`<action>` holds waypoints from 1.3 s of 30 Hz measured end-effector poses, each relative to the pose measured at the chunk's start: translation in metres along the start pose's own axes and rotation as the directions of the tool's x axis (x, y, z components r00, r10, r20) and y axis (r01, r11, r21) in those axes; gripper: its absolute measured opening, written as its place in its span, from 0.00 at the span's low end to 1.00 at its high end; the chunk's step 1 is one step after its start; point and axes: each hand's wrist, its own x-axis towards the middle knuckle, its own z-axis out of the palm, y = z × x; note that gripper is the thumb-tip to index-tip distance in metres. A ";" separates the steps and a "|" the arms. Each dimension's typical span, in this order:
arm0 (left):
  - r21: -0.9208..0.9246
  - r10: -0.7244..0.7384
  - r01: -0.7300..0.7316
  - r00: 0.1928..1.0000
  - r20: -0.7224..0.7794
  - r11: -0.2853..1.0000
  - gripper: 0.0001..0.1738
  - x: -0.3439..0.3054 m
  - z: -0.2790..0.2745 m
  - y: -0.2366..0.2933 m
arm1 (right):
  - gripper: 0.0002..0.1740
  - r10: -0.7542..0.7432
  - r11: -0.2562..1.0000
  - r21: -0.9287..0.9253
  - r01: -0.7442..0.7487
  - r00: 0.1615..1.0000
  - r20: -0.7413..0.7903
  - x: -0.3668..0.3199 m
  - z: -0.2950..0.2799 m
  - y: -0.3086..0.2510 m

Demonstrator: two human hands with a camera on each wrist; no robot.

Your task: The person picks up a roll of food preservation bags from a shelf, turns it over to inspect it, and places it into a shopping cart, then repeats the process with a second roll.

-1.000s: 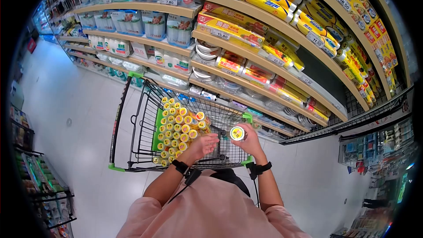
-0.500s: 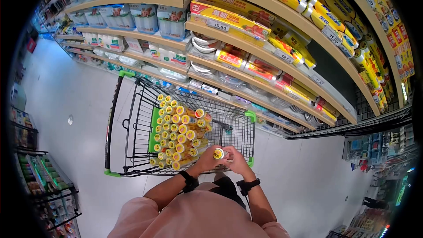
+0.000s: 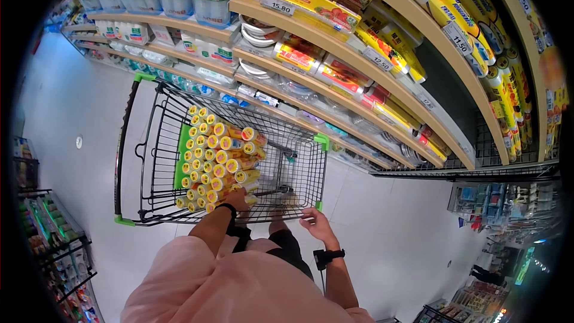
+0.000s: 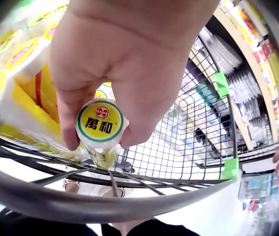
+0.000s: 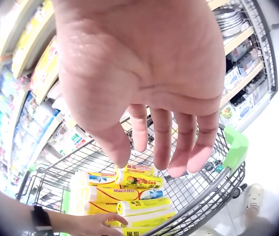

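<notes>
My left hand (image 3: pixel 239 198) reaches into the black wire shopping cart (image 3: pixel 128 143) at its near side. In the left wrist view, this hand (image 4: pixel 100 142) pinches a plastic-wrapped roll (image 4: pixel 100 123) with a yellow-and-green round end label, right beside the pile. Several matching yellow rolls (image 3: pixel 209 161) lie stacked in the left part of the basket. My right hand (image 3: pixel 311 220) hovers open just outside the cart's near rim, holding nothing. In the right wrist view its fingers (image 5: pixel 164 142) hang relaxed above the rolls (image 5: pixel 134 194).
Curved store shelves (image 3: pixel 359 66) packed with yellow boxes of wrap, rolls and price tags rise just beyond the cart. White tiled floor (image 3: pixel 66 101) stretches to the left. A rack of goods (image 3: pixel 54 245) stands at the lower left. The cart has green corner guards (image 3: pixel 323 142).
The roll went from my right hand to my left, which lowered it into the cart beside the stack. My right hand let go and opened near the rim. The view shifted downward.
</notes>
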 end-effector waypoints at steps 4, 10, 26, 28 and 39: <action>0.127 0.004 -0.007 1.000 0.017 0.992 0.32 0.010 0.024 -0.012 | 0.17 0.024 1.000 -0.010 -0.024 1.000 -0.010 -0.002 -0.006 0.008; 0.103 0.011 -0.014 1.000 0.023 0.995 0.22 0.002 0.014 -0.008 | 0.17 0.052 0.999 0.001 -0.052 0.997 -0.049 -0.009 -0.011 0.008; 0.109 -0.005 0.014 0.997 -0.081 0.994 0.21 0.000 -0.034 0.026 | 0.13 0.047 0.993 -0.105 -0.056 0.995 -0.088 -0.003 -0.023 -0.016; 0.049 0.042 -0.036 0.991 -0.130 0.998 0.19 -0.022 -0.055 0.048 | 0.13 0.013 0.993 -0.116 -0.023 0.997 -0.081 -0.001 -0.027 -0.023; -0.355 0.314 -0.523 0.806 -0.502 0.775 0.11 -0.044 -0.075 0.078 | 0.09 -0.215 0.963 -0.201 0.180 0.962 -0.169 0.031 -0.077 -0.092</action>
